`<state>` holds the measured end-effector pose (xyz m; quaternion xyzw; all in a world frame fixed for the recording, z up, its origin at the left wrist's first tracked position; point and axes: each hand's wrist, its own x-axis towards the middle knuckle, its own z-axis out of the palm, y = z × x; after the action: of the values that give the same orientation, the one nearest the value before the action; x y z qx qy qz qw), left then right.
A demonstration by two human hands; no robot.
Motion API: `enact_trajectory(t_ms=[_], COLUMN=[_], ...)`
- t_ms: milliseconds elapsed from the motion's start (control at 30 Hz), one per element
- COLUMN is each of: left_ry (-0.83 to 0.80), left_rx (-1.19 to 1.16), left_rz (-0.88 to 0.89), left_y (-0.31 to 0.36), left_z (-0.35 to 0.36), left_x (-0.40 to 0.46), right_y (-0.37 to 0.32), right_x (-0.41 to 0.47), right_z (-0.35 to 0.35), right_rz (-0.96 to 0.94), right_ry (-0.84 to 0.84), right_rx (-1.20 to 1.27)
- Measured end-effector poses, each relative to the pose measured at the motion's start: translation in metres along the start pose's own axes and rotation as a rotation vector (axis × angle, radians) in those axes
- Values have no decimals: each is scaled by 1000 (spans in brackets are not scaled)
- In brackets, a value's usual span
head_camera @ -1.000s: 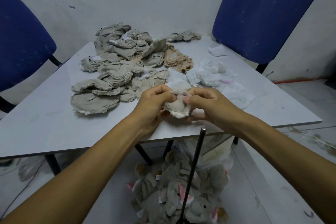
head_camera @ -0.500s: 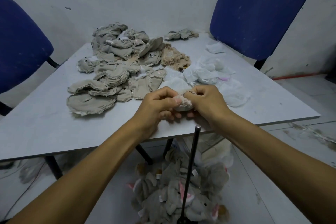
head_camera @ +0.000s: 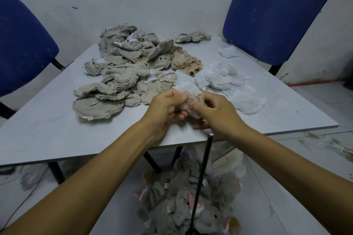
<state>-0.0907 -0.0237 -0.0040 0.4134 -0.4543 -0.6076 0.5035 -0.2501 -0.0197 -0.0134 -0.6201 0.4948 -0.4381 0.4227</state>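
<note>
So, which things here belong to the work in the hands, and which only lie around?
In hand: fabric piece, gripped by left hand and right hand.
Lying about: grey pile, white pieces, rod, plush heap.

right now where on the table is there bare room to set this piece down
Bare table lies left of the left hand, nearer than the grey pile; a narrower strip runs along the right edge past the white pieces. Middle and far left are crowded.
</note>
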Motion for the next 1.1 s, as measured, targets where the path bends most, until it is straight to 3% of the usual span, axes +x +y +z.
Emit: enact_trajectory(t_ms=[67,167,300,467,633,733,867,1100], left_ry=[-79,-149,-55,26,114,10,-192,-249], left_rx=[-81,-77,-5,63,344,394,208,238], left_rz=[-36,-34,19,53,142,148,44,128], left_y=[1,1,-1,-4,-13,-12,-6,-10], left_z=[-6,-12,-8,-7,2,-1,-9,-16], left_x=[-1,-1,0,0,5,4,3,-2], right_y=[0,1,4,0,4,7,10,10], right_x=[3,4,-2,-9,-15,-13,-8,7], right_z=[-2,-2,13,1,-2,-6,-2,5], right_rz=[4,-78,-173,-225,-203,-189,-174,-121], right_ry=[14,164,316,119,113,128,200,260], right_rx=[10,-206,-282,-303,-340,-318,-309,-224])
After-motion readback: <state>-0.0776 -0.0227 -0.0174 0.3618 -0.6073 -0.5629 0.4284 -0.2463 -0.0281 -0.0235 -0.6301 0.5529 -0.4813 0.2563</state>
